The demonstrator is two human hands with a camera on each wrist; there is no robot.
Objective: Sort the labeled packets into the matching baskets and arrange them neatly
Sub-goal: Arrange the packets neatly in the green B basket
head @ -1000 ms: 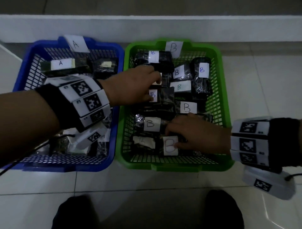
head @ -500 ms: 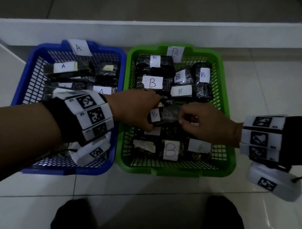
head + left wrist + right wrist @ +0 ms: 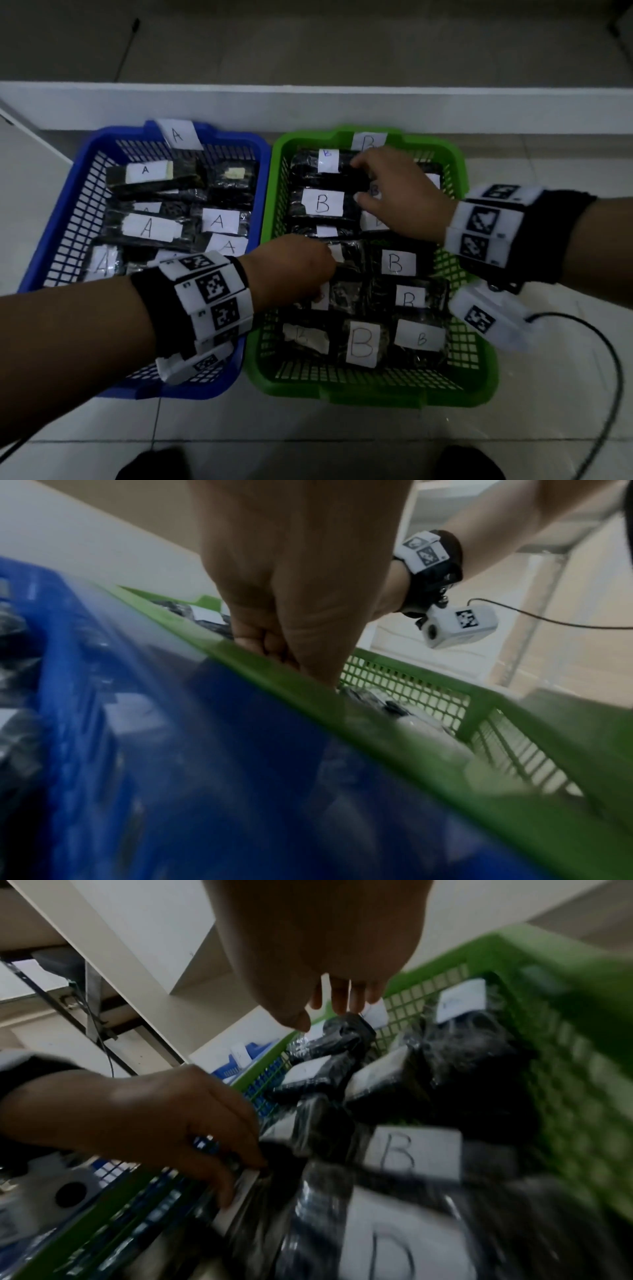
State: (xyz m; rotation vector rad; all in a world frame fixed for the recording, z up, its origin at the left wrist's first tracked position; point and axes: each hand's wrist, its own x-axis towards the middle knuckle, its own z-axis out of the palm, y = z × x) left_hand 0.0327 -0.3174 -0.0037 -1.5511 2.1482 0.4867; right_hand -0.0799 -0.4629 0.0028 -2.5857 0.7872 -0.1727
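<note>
- head view: right hand [image 3: 400, 195] has left the middle packet [image 3: 352, 263] and reached to the frame's upper rows, fingers spread; tidying goes on inside the green basket [image 3: 479, 370].
- left wrist view: left hand [image 3: 291, 593] curls, contents hidden.
- right wrist view: left hand pinches that packet [image 3: 308, 1177], centre-left.
</note>
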